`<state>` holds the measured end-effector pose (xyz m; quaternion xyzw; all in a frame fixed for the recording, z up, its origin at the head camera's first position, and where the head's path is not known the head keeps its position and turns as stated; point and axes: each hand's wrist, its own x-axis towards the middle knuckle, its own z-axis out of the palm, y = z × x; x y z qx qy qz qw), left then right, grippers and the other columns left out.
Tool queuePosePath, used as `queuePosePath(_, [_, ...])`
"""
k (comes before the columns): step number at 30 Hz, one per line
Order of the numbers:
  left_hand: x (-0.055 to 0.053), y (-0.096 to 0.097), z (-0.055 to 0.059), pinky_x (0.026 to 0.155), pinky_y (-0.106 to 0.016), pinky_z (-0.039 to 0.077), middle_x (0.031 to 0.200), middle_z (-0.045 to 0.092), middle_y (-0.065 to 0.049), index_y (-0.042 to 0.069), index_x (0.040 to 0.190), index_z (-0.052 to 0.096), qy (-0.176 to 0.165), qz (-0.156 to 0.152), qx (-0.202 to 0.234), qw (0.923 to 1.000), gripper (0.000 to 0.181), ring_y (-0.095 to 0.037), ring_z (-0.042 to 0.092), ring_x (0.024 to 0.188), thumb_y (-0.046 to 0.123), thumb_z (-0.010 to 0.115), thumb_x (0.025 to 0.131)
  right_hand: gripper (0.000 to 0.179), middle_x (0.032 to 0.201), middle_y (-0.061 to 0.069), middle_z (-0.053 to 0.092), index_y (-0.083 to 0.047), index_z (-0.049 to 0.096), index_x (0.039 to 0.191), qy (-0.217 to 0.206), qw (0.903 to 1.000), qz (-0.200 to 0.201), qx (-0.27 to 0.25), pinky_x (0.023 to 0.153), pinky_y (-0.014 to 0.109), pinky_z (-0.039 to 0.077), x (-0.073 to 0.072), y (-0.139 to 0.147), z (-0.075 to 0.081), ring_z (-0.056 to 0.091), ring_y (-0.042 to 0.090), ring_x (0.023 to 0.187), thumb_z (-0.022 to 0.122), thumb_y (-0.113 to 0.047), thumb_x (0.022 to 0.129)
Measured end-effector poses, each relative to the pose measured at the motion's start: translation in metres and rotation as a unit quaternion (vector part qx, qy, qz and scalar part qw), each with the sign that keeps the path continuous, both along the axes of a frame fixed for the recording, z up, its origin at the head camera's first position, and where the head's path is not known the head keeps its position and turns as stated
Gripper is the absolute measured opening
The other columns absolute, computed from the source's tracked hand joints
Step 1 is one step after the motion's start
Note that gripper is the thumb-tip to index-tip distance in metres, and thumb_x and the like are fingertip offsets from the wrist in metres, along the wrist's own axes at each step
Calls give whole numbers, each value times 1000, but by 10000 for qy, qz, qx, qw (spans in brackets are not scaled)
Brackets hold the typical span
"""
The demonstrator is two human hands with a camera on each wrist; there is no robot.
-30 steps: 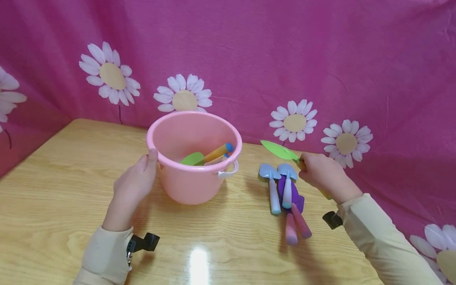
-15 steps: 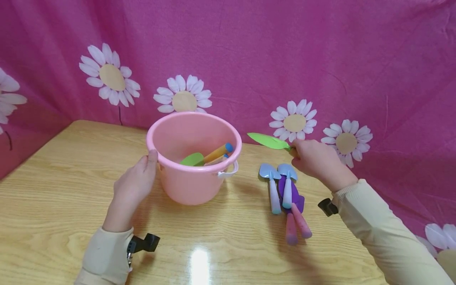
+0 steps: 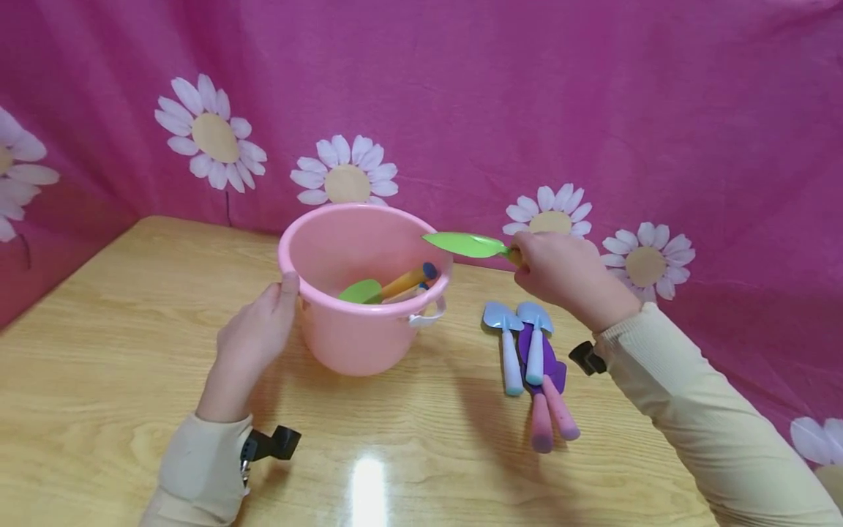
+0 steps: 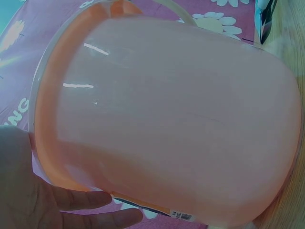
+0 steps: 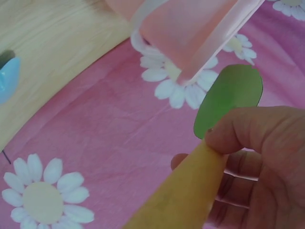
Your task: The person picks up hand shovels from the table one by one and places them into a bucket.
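Observation:
A pink bucket (image 3: 358,344) stands on the table with a green-bladed trowel (image 3: 361,291) and other orange-handled tools inside. My left hand (image 3: 255,333) holds the bucket at the left of its rim, the thumb at the edge; in the left wrist view two fingers (image 4: 86,199) lie along the outer wall. My right hand (image 3: 569,274) grips the yellow handle (image 5: 186,186) of another green trowel (image 3: 466,244). Its blade points left, and the tip overlaps the right side of the bucket's rim in the head view.
To the right of the bucket lie two blue-bladed trowels (image 3: 511,359), partly over purple tools (image 3: 543,355) with pink handles (image 3: 541,424). A white bucket handle (image 3: 428,318) hangs at the right. A pink daisy-print cloth (image 3: 448,95) rises behind the wooden table (image 3: 118,351).
My right hand has moved left and up with the green trowel, from above the tools on the table to beside the bucket's rim. The left hand has stayed at the rim.

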<state>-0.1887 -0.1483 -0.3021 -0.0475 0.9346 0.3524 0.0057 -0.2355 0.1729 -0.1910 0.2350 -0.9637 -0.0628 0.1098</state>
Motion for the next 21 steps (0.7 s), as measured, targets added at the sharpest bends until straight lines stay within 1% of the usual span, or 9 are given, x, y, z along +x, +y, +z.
queuePosePath(2, [-1, 0, 0, 81, -61, 33, 133, 39, -23, 5, 129, 39, -10, 10, -5, 10000, 83, -47, 38, 116, 60, -6, 86, 7, 58, -1, 44, -9, 53, 74, 129, 9998, 103, 52, 42, 36, 39, 0, -4, 0, 43, 17, 55, 58, -4, 74])
queuePosePath(5, [-1, 0, 0, 79, -60, 34, 132, 39, -24, 4, 128, 39, -37, 25, -32, 10000, 83, -47, 39, 115, 60, -7, 86, 7, 60, -1, 51, -8, 58, 76, 213, 9995, 181, 157, 43, 39, 42, -1, -12, -1, 47, 19, 55, 59, -2, 72])
queuePosePath(8, [0, 0, 0, 80, -61, 33, 134, 37, -25, 4, 134, 34, -73, 23, -52, 10000, 84, -47, 36, 116, 60, -7, 86, 8, 64, 1, 56, -7, 62, 80, 187, 9992, 206, 272, 43, 39, 43, -2, -19, -2, 50, 20, 56, 60, -2, 73])
queuePosePath(12, [0, -1, 0, 82, -62, 32, 135, 34, -25, 3, 138, 28, -90, 18, -47, 9999, 84, -48, 34, 118, 59, -7, 87, 7, 66, 3, 57, -7, 61, 80, 143, 9991, 183, 364, 42, 38, 42, -4, -28, -3, 51, 20, 56, 59, -3, 76])
queuePosePath(14, [0, -1, 0, 81, -62, 32, 135, 35, -25, 3, 138, 27, -83, 23, -20, 10000, 83, -48, 34, 118, 59, -6, 87, 7, 65, 3, 56, -8, 61, 80, 160, 9990, 183, 385, 40, 38, 41, -4, -32, -4, 52, 21, 56, 59, -3, 77])
queuePosePath(21, [0, 0, 0, 81, -62, 32, 134, 36, -26, 3, 137, 30, -47, 10, 18, 10000, 84, -48, 36, 116, 60, -7, 87, 6, 67, 5, 57, -7, 60, 80, 439, 9976, 381, 382, 41, 39, 42, -3, -41, -11, 56, 23, 59, 55, -4, 80])
